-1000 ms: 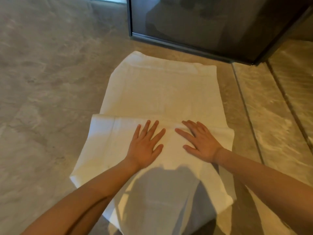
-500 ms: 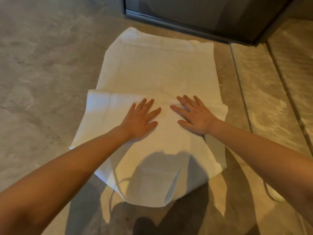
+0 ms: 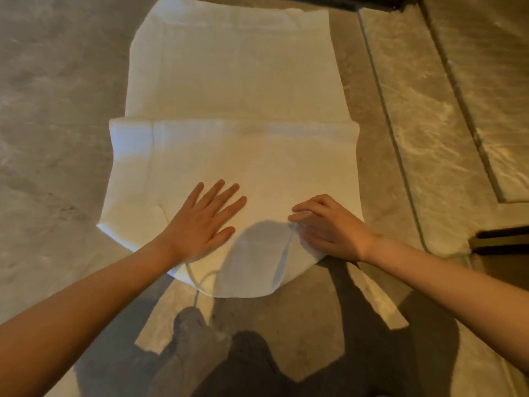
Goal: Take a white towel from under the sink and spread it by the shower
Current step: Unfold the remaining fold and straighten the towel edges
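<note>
Both hands have slid back toward the near end of the towel since a moment ago, when they were pressed up by the fold line across its middle. Now the left hand point(image 3: 204, 224) lies flat on the white towel point(image 3: 237, 90), fingers spread, holding nothing. The right hand point(image 3: 329, 227) sits at the near right corner with its fingers curled onto the cloth, and the edge there is lifted and bunched under them, so it looks like a loose pinch on the fabric, though I can't tell how firm. The towel is stretched out on the marble floor point(image 3: 57, 110), its far end near the dark shower frame point(image 3: 337, 4) at the top, with a crease across the middle.
</note>
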